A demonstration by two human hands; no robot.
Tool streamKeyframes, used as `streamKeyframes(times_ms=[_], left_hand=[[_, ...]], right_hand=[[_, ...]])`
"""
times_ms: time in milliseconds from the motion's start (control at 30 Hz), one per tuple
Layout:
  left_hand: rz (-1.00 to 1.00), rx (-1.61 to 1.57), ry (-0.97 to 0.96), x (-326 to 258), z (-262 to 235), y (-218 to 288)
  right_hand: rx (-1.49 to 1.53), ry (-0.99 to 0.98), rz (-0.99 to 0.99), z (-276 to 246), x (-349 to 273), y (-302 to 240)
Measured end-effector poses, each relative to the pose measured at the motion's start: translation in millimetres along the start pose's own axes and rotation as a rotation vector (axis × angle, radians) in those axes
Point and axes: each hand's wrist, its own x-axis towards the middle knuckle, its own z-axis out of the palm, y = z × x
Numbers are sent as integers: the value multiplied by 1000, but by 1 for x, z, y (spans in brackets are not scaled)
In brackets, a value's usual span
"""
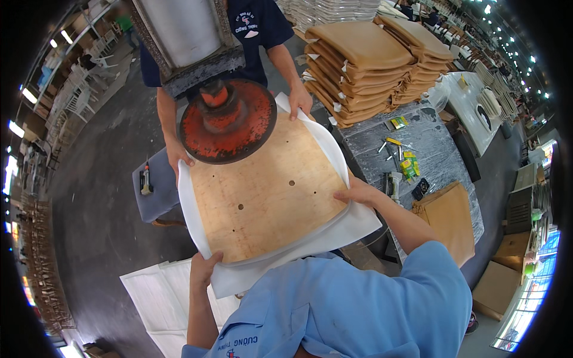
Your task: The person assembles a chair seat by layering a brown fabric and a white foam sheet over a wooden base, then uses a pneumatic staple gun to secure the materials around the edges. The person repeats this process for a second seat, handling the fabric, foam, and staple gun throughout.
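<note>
A plywood seat board [268,203] with several small holes lies over white padding [352,224], which sticks out around its edges. At the near left corner my left hand [206,267] grips the board and padding, thumb on top. My right hand [360,192] clasps the right edge the same way, fingers hidden underneath. Across from me, a co-worker in a dark shirt holds the far side with one hand [179,155] at the left and the other hand [300,100] at the right. A round red press head [230,122] hangs over the far part of the board, hiding some of it.
Tan upholstered covers [358,48] are stacked on a plastic-wrapped table [382,134] at the right, with small boxes [410,166], tools and a folded tan piece [447,218]. At the left, a power driver [145,179] rests on a grey-blue padded stand [158,200].
</note>
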Motion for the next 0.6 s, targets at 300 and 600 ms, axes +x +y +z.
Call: streamKeyframes(times_ms=[300, 600], left_hand=[[69, 324, 38, 7, -8, 0], [29, 451, -5, 11, -4, 6]], right_hand=[[-479, 192, 137, 14, -6, -21], [-611, 254, 140, 6, -4, -10]])
